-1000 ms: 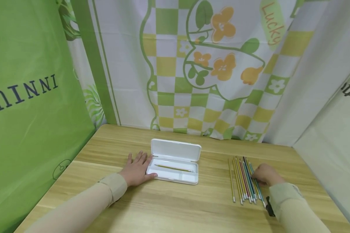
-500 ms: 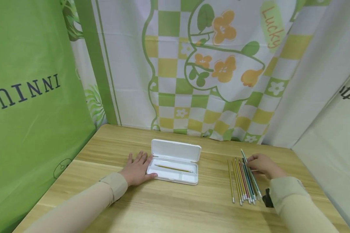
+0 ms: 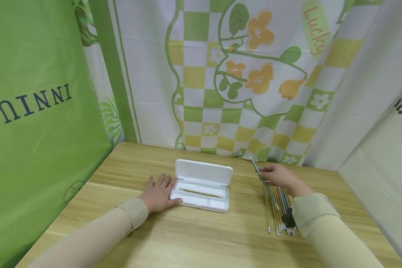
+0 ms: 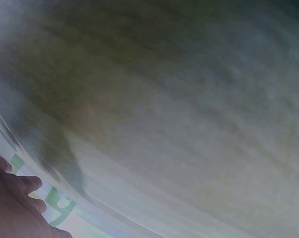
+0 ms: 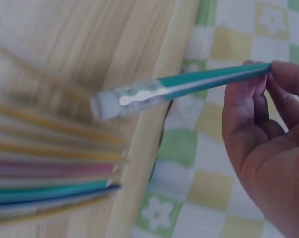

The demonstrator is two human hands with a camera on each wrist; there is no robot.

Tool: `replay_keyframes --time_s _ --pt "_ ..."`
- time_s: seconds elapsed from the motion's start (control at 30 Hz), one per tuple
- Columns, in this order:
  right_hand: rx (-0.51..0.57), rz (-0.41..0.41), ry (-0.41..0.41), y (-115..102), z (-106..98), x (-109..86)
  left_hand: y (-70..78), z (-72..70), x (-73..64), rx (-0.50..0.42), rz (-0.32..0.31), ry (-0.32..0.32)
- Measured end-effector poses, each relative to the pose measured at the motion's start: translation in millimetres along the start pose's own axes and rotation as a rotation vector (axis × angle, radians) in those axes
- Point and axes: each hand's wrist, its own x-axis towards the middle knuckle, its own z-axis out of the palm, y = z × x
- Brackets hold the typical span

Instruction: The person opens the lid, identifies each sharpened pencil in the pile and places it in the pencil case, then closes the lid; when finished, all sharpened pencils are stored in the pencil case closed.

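My right hand pinches a teal pencil between thumb and fingers, above the left side of a row of pencils. In the right wrist view the teal pencil shows its white eraser and silver ferrule toward the camera. With fingers spread, my left hand rests flat at the left end of a white pencil case, its thumb along the front corner. The lid stands raised at the back. One yellow pencil lies in the case's rear compartment. Only some fingers show in the left wrist view.
Yellow, red, teal and dark pencils lie side by side on the wooden table, eraser ends toward me. A checked, flowered curtain hangs behind the table's far edge. Green cloth closes off the left side.
My right hand has picked the teal pencil from the right side of the row, lifted it and carried it leftward over the others. The left hand and the case have stayed put.
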Motion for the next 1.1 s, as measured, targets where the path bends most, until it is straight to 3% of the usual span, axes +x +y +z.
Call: replay_keyframes --time_s 0.27,0.5,1.1 --pt "0.133 -0.056 -0.054 -29 27 14.3 1.4 -2.8 -0.4 -0.006 0.0 -0.002" --pt "0.223 -0.096 -0.091 -38 46 27.9 0.7 -2.4 -1.2 0.007 0.009 0.002" --pt "0.159 -0.125 -0.202 -52 98 57.7 5.2 -6.8 -3.2 0.013 -0.016 -0.007"
